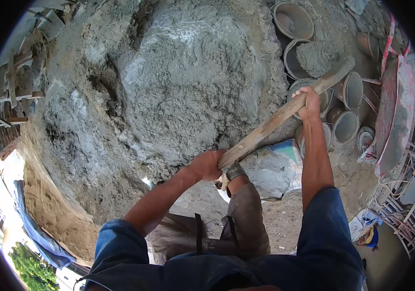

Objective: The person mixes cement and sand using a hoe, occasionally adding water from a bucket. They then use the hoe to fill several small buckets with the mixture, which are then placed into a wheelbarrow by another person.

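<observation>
My left hand (pixel 206 165) is closed around the lower end of a long wooden handle, low in front of my legs. Farther up, my right hand (pixel 308 103) grips the same handle, which belongs to what looks like a hoe (pixel 268 127). At its far end a lump of wet mortar (pixel 318 57) covers the blade, so the metal itself is hidden. This lump hangs beside and partly over a bucket (pixel 292 60). To the left spreads a large heap of wet grey mortar (pixel 193 92), rough and lumpy, with a watery patch near the top.
Several buckets stand at the right, among them an upright one (pixel 347 127) and one at the top (pixel 293 20). A mortar-crusted red wheelbarrow (pixel 401 111) lies beyond them. A printed sack (pixel 278 169) is near my foot. Sand (pixel 54 189) and wood scraps (pixel 13 97) are at left.
</observation>
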Tool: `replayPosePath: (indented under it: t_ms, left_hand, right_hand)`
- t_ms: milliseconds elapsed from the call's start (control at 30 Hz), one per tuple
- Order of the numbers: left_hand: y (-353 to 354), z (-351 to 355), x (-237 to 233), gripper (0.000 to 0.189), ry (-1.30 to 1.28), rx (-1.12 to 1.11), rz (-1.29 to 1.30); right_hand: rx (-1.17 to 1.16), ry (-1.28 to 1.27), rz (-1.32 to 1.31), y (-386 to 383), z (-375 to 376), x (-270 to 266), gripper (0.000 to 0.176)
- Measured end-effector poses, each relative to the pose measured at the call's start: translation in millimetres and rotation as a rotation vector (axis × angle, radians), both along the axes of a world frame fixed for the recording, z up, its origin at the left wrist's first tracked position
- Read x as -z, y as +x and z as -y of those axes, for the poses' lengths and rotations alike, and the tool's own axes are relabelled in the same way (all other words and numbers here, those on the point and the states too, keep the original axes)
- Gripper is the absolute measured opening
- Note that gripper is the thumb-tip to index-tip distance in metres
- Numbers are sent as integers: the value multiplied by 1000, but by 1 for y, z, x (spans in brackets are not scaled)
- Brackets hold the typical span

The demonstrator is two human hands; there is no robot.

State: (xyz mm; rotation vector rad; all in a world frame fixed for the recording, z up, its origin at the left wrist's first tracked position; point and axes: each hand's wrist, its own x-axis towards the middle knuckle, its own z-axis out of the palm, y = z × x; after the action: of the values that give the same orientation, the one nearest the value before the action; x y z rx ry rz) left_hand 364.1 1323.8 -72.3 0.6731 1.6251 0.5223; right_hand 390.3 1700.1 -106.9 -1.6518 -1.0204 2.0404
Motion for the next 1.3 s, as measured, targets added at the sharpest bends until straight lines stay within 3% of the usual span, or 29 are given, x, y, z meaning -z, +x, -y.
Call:
replayPosePath:
  t_ms: [100, 200, 300, 400, 467, 567, 667, 767, 867, 1033, 1100, 1233, 1300]
  left_hand:
    - [29, 5, 83, 43, 7, -12, -127]
    - [57, 26, 113, 41, 127, -189, -293]
    - [98, 74, 72, 38, 178, -339, -215]
    - [119, 128, 20, 36, 191, -407, -165]
    - [101, 152, -9, 35, 227, -462, -177]
    - [58, 186, -27, 37, -77, -564, -218]
    - [22, 220, -62, 40, -311, -572, -269]
    - [69, 265, -89, 42, -483, -540, -139]
    - [141, 317, -98, 41, -538, -560, -45]
    - [199, 335, -106, 37, -260, -616, 161]
    - [193, 319, -79, 40, -117, -535, 159]
    - [91, 243, -31, 40, 44, -573, 128]
    - [46, 245, -71, 41, -84, -510, 162]
  right_hand:
    - [114, 76, 44, 0, 6, 24, 9]
    - [94, 99, -58, 14, 35, -1, 16]
    - [-25, 120, -150, 16, 92, -52, 25]
    - [-140, -6, -205, -5, 146, -71, 32]
    - [-239, -95, -296, -42, 174, -54, 22]
    - [-344, -256, -381, -123, 222, 25, 11]
    - [-351, -464, -249, -168, 317, 105, 13]
    - [-395, -641, -110, -106, 420, 147, 11]
    - [-403, -564, -4, -40, 461, 109, 10]
    - [-411, -295, 120, 14, 417, 5, 11]
    - [-351, -151, 186, 14, 372, -18, 11]
    - [-262, 93, 219, -42, 263, 7, 10]
    - [-257, -53, 240, -53, 251, 52, 10]
